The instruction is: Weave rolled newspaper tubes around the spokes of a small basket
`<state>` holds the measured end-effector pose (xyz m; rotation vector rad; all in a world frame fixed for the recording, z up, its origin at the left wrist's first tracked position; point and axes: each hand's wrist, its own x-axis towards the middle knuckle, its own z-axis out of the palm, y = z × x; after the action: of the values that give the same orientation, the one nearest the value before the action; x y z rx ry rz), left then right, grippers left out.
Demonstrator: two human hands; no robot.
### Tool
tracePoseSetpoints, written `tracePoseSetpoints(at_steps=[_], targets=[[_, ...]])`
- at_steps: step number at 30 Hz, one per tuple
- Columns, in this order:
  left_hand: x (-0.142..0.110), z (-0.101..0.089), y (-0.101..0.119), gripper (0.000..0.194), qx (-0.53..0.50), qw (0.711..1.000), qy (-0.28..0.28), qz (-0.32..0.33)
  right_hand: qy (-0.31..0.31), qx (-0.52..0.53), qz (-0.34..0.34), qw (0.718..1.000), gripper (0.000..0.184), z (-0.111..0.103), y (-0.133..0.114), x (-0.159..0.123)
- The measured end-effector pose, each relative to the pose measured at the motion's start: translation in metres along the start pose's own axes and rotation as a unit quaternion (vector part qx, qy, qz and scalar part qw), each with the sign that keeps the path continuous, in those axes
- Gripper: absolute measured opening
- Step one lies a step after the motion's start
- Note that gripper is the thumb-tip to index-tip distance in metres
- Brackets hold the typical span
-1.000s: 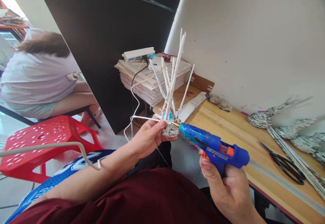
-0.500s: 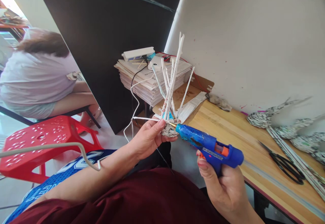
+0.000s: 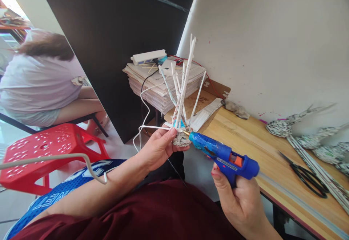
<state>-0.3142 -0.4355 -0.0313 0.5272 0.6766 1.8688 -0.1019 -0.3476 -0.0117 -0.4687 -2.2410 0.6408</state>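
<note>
A: Step?
B: Gluing, looks like. Left hand (image 3: 155,151) pinches basket (image 3: 181,139), off table's (image 3: 237,133) left edge; right hand (image 3: 244,203) grips glue gun (image 3: 208,145), tip (image 3: 187,133) at rim (image 3: 180,130).
A: Next move needs?
B: Steady basket, tip clear of thumb (image 3: 170,133).

Single head cam, worn by the person, looks forward and down past the maroon shirt (image 3: 152,211) at bottom edge, nearest the lens. Left hand (image 3: 156,149) near center, right hand (image 3: 242,203) lower right, both at close range. Wide view: wooden table (image 3: 245,134) seen from above at right, red stool (image 3: 54,156) at left. Farther off, black panel (image 3: 117,25) upper left of center, pale wall (image 3: 267,44) upper right, seated person (image 3: 43,84) far left.
</note>
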Motion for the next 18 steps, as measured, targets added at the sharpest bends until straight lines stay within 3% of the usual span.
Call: tracePoseSetpoints(at_steps=[10,18], targets=[[0.0000,-0.0021,-0.0006,0.032,0.013,1.000,0.012,0.024,0.016,-0.032,-0.036,0.999,0.016,0.0017,-0.0032,0.0038],[-0.0022,-0.0007,-0.0003,0.048,0.053,0.995,0.057,0.065,-0.004,-0.021,-0.026,0.999,0.012,-0.0023,0.0004,-0.0015]])
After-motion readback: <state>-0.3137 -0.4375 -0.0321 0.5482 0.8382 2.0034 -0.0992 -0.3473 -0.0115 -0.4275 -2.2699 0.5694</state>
